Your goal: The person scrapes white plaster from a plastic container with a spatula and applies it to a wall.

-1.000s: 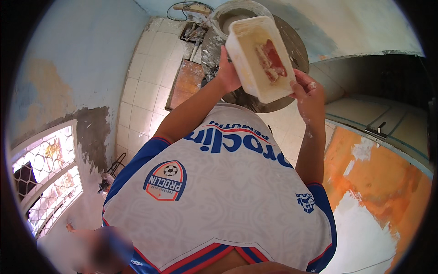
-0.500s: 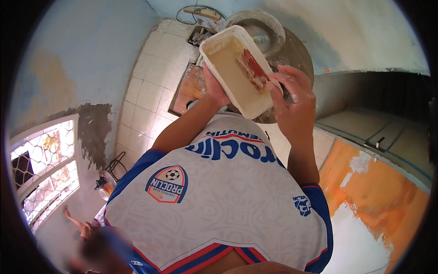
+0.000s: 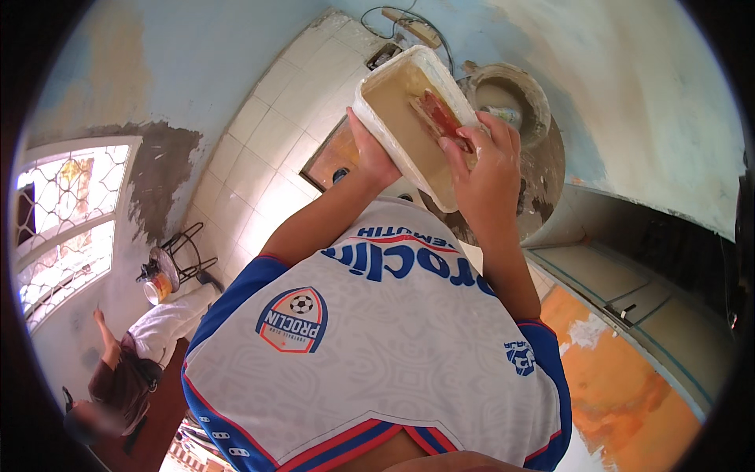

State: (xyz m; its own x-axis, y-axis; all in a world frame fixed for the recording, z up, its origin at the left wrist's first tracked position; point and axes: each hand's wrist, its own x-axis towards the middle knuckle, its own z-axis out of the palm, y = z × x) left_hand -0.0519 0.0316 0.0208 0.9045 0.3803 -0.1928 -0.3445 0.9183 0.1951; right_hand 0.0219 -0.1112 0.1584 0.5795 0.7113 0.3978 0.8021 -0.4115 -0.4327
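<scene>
In the upper middle of the frame, the left hand (image 3: 376,161) grips the lower-left rim of a white rectangular tub (image 3: 409,118), fingers closed under its edge. The tub tilts, its open side showing pale liquid and a reddish piece (image 3: 440,116). The right hand (image 3: 489,169) reaches over the tub's right rim, fingers curled down onto that piece. Just beyond the tub's upper right edge lies a round grey basin (image 3: 511,94). White wall tiles (image 3: 267,149) fill the left, leaving open room there.
</scene>
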